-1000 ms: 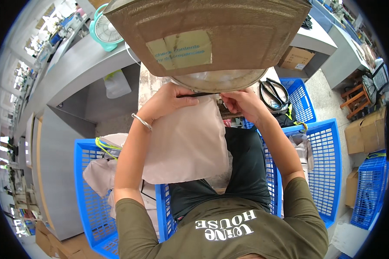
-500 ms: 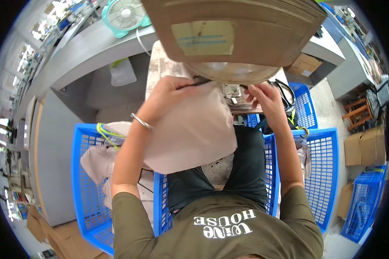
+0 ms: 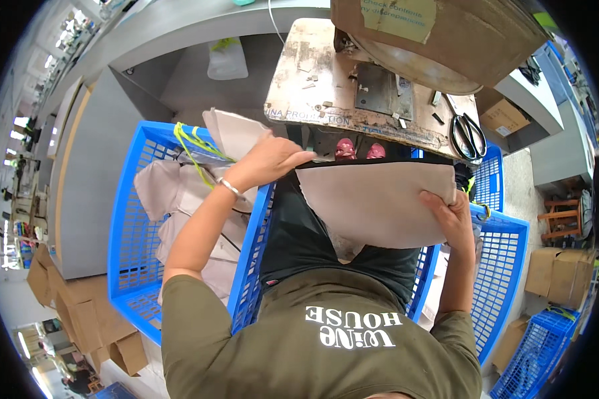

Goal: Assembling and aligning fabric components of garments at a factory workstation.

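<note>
A beige fabric panel (image 3: pixel 379 206) with a dark strip along its far edge spreads over my lap. My right hand (image 3: pixel 451 216) is closed on its right side, thumb on top and fingers out of sight underneath. Beyond the panel's left corner, my left hand (image 3: pixel 266 159) has its fingers curled, thumb pointing right. A second beige fabric piece (image 3: pixel 233 133) sticks up behind that hand and appears gripped in it; the hand covers the contact. More beige fabric pieces (image 3: pixel 180 193) lie in the blue basket (image 3: pixel 130 292) on my left, with yellow-green ties (image 3: pixel 193 139) at its rim.
Ahead stands a worn worktable (image 3: pixel 303 80) with a metal plate (image 3: pixel 376 90), scraps and black-handled scissors (image 3: pixel 468 136). A machine covered with cardboard (image 3: pixel 446 33) overhangs it. Another blue basket (image 3: pixel 502 266) is on my right, beside cardboard boxes (image 3: pixel 559 276).
Both hands have come back from beside the machine toward my lap. The panel has moved right, from my left hand into my right. My left hand is now over the left basket's far corner.
</note>
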`<state>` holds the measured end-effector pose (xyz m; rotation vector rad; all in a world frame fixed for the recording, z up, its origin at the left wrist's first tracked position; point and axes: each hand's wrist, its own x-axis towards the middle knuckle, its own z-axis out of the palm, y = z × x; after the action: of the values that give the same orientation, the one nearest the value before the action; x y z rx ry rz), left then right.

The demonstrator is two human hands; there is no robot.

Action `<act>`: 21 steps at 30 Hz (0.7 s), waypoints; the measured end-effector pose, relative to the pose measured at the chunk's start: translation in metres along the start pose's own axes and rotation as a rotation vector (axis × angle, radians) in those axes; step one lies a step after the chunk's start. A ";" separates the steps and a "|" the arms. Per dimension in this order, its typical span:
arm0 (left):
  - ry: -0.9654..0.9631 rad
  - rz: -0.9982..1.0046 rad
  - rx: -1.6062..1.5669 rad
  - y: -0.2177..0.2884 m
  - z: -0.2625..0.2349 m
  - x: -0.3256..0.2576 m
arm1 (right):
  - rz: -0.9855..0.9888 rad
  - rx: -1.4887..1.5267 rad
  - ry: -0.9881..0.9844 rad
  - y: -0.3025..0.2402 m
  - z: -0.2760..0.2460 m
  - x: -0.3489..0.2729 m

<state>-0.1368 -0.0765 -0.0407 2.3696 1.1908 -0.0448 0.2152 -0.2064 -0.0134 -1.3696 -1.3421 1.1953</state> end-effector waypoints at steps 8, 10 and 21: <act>0.226 0.143 0.202 0.014 0.027 -0.048 | -0.058 -0.110 0.070 0.001 -0.021 -0.028; -0.007 0.053 0.204 0.024 0.025 -0.057 | -0.066 -0.123 0.085 0.002 -0.022 -0.032; -0.540 -0.197 -0.493 0.053 0.064 -0.112 | -0.224 -0.182 -0.032 0.018 -0.038 -0.053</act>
<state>-0.1542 -0.2152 -0.0490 1.6614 1.0151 -0.3842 0.2576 -0.2588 -0.0211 -1.2891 -1.6135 0.9680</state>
